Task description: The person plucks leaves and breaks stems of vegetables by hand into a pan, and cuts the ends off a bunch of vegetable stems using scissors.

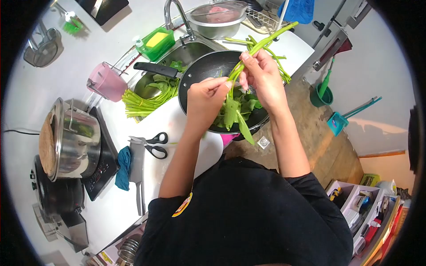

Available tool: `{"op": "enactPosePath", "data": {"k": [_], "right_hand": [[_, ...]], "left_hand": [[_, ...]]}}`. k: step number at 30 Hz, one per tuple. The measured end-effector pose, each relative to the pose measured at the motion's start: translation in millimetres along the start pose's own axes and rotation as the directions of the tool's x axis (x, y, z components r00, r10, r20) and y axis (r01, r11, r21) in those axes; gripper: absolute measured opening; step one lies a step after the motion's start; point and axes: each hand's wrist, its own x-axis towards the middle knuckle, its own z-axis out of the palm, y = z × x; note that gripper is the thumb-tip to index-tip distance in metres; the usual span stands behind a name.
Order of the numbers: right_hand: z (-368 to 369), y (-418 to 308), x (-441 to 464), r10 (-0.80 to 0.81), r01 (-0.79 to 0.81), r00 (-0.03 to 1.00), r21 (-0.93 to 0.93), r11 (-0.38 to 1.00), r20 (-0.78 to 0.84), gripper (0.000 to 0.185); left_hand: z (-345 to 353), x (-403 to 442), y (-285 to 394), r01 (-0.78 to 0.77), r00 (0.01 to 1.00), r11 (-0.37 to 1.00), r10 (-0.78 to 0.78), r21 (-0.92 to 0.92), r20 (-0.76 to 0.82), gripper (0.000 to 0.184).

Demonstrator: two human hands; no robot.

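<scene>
Over a black frying pan (188, 91), both hands hold a green leafy stalk, apparently water spinach (278, 33). My left hand (205, 103) pinches it near the leaves, fingers closed. My right hand (265, 80) is closed around the thicker stem higher up, its end pointing to the upper right. Leaves hang below the hands, and more torn leaves (251, 105) lie in the pan. Bare cut stems (284, 73) rest on the counter behind my right hand. A bundle of stalks (148, 103) lies at the sink's edge, left of the pan.
Black-handled scissors (156, 138), a cleaver (137, 164) and a teal cloth (123, 168) lie on the counter (106, 219). A steel pot (80, 142) stands at left on an induction cooker (100, 179). Behind the pan are the sink (197, 48) and a covered bowl (217, 29).
</scene>
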Motion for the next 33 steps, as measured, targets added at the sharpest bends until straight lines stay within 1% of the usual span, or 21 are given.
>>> {"op": "enactPosePath", "data": {"k": [1,2,4,5,6,8,10,11,14,15,18,19,22,23,25,26,27,30,31,32,33], "right_hand": [[0.2,-0.2,-2.2,-0.007,0.007,1.000,0.009,1.000,0.005,0.019],[0.7,-0.1,-4.9,-0.013,0.013,1.000,0.019,1.000,0.010,0.018],[1.2,0.5,-10.1,-0.045,0.047,0.998,0.051,0.998,-0.033,0.018],[0.5,0.2,-11.3,-0.063,0.067,0.996,0.066,0.996,-0.056,0.019],[-1.8,-1.1,-11.2,-0.079,0.085,0.993,0.075,0.994,-0.083,0.019],[-9.5,-6.0,-9.1,-0.110,0.123,0.985,0.093,0.988,-0.136,0.019],[-14.4,-9.4,-6.2,-0.117,0.130,0.984,0.092,0.987,-0.132,0.019],[-15.1,-10.5,-3.9,-0.124,0.138,0.984,0.105,0.985,-0.128,0.019],[-13.5,-11.0,1.1,-0.106,0.120,0.988,0.131,0.984,-0.109,0.020],[-13.5,-9.2,2.3,-0.089,0.102,0.992,0.153,0.983,-0.089,0.020],[-14.5,-6.8,1.0,-0.031,0.036,0.999,0.198,0.979,-0.030,0.018],[-14.2,-6.5,0.8,-0.012,0.013,1.000,0.211,0.977,-0.008,0.017],[-11.7,-5.1,0.5,-0.072,0.074,0.997,0.246,0.966,-0.015,0.017],[-8.5,-4.6,-2.8,-0.074,0.071,0.997,0.211,0.975,0.006,0.016],[-0.7,2.0,-10.0,-0.055,0.048,0.997,0.126,0.991,0.055,0.015],[5.8,8.3,-12.8,-0.140,0.125,0.987,0.177,0.976,0.075,0.015],[8.4,14.3,-15.1,-0.164,0.144,0.984,0.242,0.960,0.065,0.014],[9.9,22.4,-14.3,-0.189,0.148,0.979,0.376,0.915,0.073,0.014],[8.6,23.0,-14.6,-0.189,0.141,0.979,0.408,0.902,0.079,0.015],[4.5,20.7,-14.0,-0.164,0.111,0.983,0.439,0.892,0.084,0.016],[-2.2,15.5,-12.6,-0.140,0.082,0.986,0.469,0.880,0.089,0.017]], "left_hand": [[0.4,1.8,-4.5,0.020,1.000,0.998,-0.021,-0.065,-0.017,0.021],[-0.3,3.8,-8.1,0.061,0.997,0.965,-0.072,-0.256,-0.033,0.020],[-4.5,10.1,-12.4,0.119,0.984,0.789,-0.175,-0.602,-0.036,0.018],[-9.5,13.9,-14.5,0.093,0.970,0.661,-0.228,-0.744,-0.082,0.018],[-16.4,17.8,-23.9,0.041,0.970,0.593,-0.216,-0.804,-0.110,0.018],[-27.1,22.0,-37.0,0.028,0.974,0.741,-0.171,-0.670,-0.149,0.023],[-25.4,19.8,-26.0,0.125,0.990,0.944,-0.137,-0.306,-0.018,0.023],[-24.5,18.2,-22.0,0.145,0.989,0.985,-0.141,-0.095,0.049,0.023],[-10.1,17.9,-20.1,-0.091,0.994,0.994,0.087,0.052,0.073,0.023],[-4.5,16.6,-14.6,-0.093,0.990,0.992,0.101,-0.080,0.096,0.021],[1.9,14.7,-0.6,-0.024,0.974,0.992,0.052,-0.126,0.219,0.020],[4.0,13.2,5.0,0.044,0.974,0.987,-0.007,-0.155,0.226,0.018],[6.1,15.8,-9.4,0.100,0.992,0.918,-0.062,-0.383,0.109,0.019],[7.7,18.5,-13.8,0.141,0.990,0.846,-0.133,-0.514,0.052,0.019],[8.7,21.8,-14.9,0.117,0.989,0.659,-0.146,-0.743,0.026,0.018],[9.0,22.4,-15.2,0.097,0.988,0.543,-0.155,-0.834,0.013,0.018],[9.9,22.5,-16.4,0.108,0.987,0.481,-0.157,-0.870,0.036,0.017],[16.2,19.2,-15.0,0.098,0.965,0.370,-0.261,-0.924,-0.002,0.017],[17.1,17.7,-12.8,0.061,0.968,0.434,-0.245,-0.899,-0.052,0.018],[15.3,16.0,-9.6,0.034,0.975,0.680,-0.183,-0.732,-0.124,0.018],[11.4,14.4,-4.1,0.001,0.980,0.866,-0.102,-0.501,-0.174,0.019]]}}
